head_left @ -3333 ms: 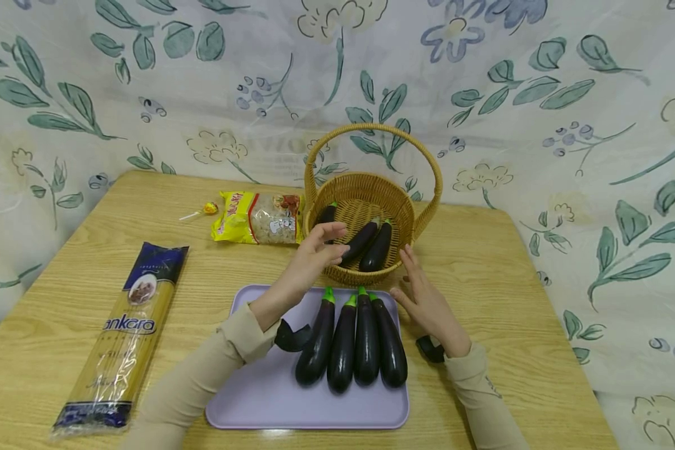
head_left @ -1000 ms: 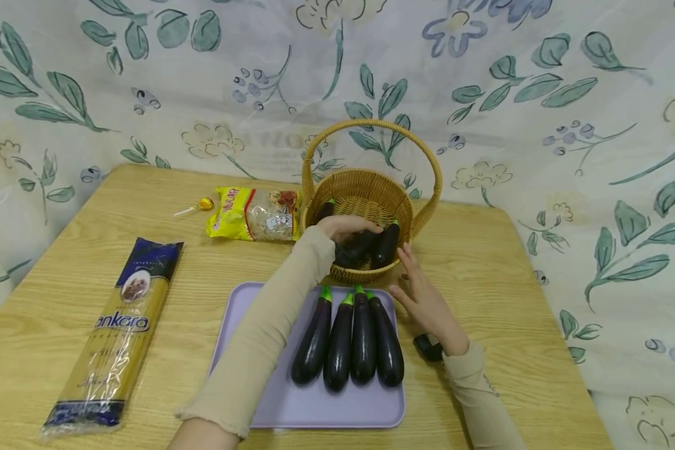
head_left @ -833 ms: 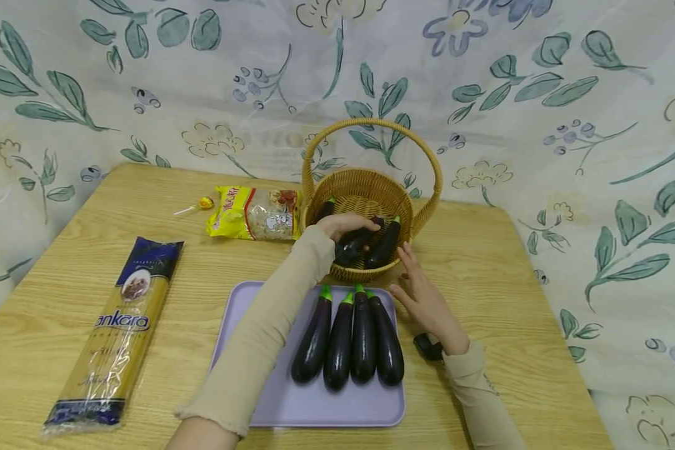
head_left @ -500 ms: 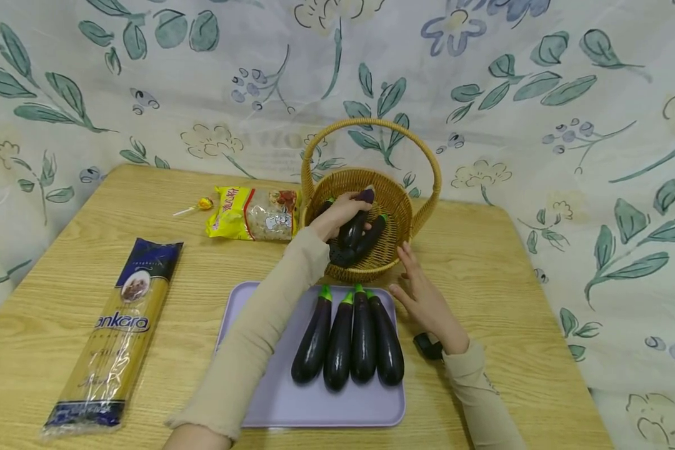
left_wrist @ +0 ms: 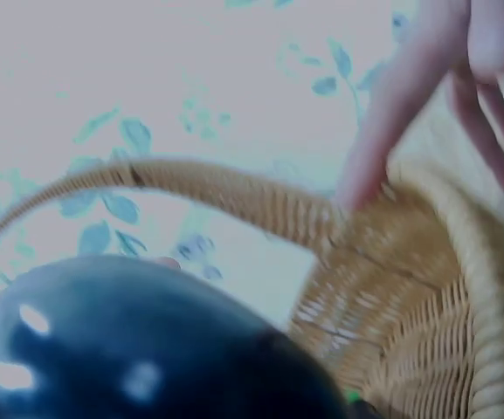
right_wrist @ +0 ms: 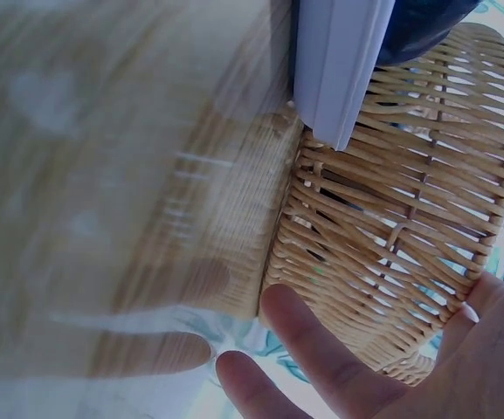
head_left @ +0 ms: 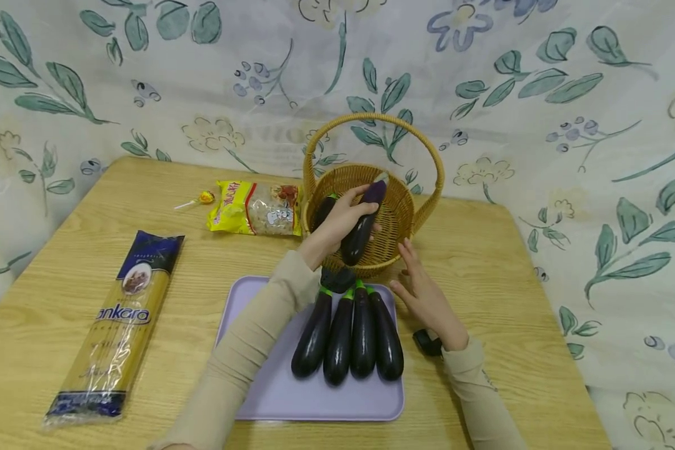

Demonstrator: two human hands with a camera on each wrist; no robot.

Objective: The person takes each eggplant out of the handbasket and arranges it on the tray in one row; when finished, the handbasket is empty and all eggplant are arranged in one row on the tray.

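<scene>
My left hand (head_left: 343,220) grips an eggplant (head_left: 363,225) over the wicker basket (head_left: 400,187), its pale stem end pointing up and right. In the left wrist view that eggplant (left_wrist: 138,340) fills the lower left, large and shiny. Another eggplant (head_left: 324,209) lies at the left inside the basket. My right hand (head_left: 427,299) has its fingers spread by the basket's right front rim; in the right wrist view fingers of the right hand (right_wrist: 409,375) touch the weave. Several eggplants (head_left: 340,340) lie side by side on the lilac tray (head_left: 315,406) in front of the basket.
A yellow and clear food bag (head_left: 259,208) lies against the basket's left side, with a lollipop (head_left: 205,197) left of it. A long pasta pack (head_left: 120,325) lies at the left of the table. A floral cloth (head_left: 202,81) hangs behind.
My left hand has reached into the basket, taken hold of an eggplant and lifted it, its stem end turned upward. My right hand has stayed by the rim.
</scene>
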